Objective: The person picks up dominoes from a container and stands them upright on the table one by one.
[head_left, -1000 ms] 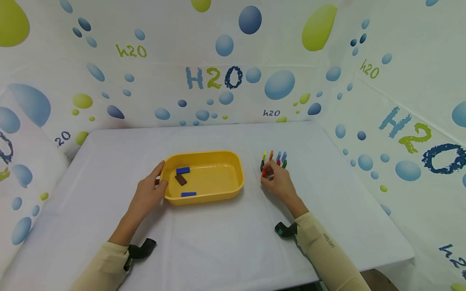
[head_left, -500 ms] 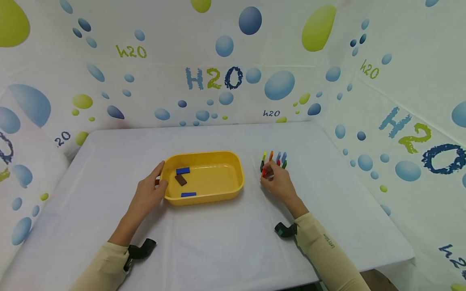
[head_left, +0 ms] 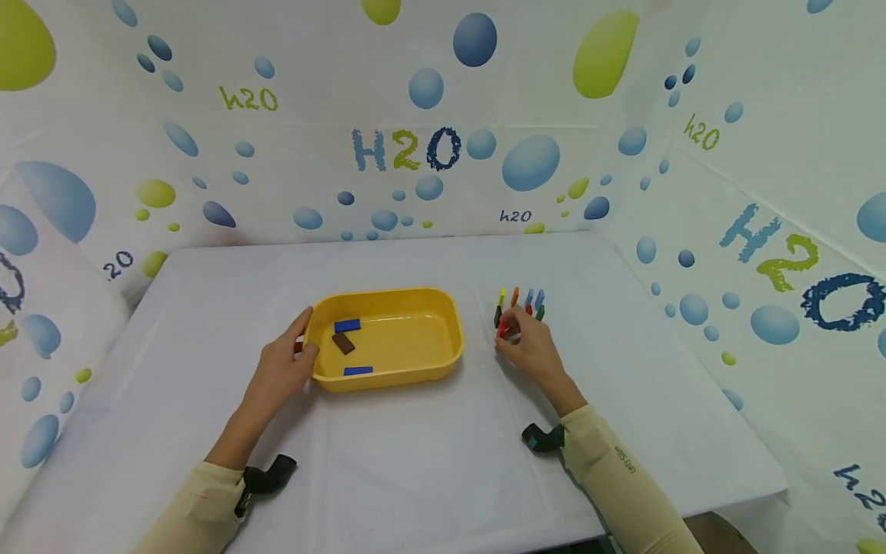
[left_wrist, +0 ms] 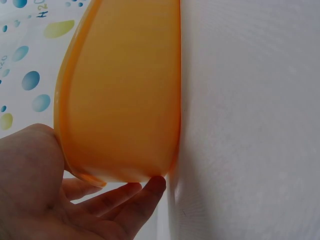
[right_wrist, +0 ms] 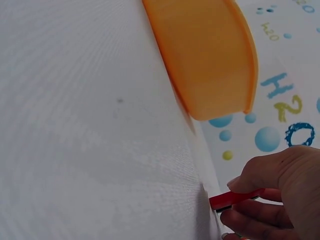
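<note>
Gripping the left end of a yellow tray (head_left: 411, 342) with the left hand (head_left: 285, 360) and pinching a red block (right_wrist: 226, 200) between thumb and fingers of the right hand (head_left: 531, 345), right of the tray, beside other coloured blocks (head_left: 540, 298) on a white table (head_left: 415, 469).

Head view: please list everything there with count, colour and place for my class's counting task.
White cloth-covered table: 1, white, lower view
White printed backdrop: count unclear, spotted white, behind and beside
Yellow rounded plastic tray: 1, yellow, on table
Blue oblong blocks: 2, blue, in tray
Brown oblong block: 1, brown, between those
Red oblong block: 1, red, pinched in right hand
Small slim pieces: several, multicoloured, beyond right hand, some hidden
Unclear patch: 1, brown, lower right
Black curved wrist devices: 2, black, one per wrist
Beige sleeves: 2, beige, both forearms
Left hand: 1, bare, holding tray's left end
Right hand: 1, bare, right of tray
</note>
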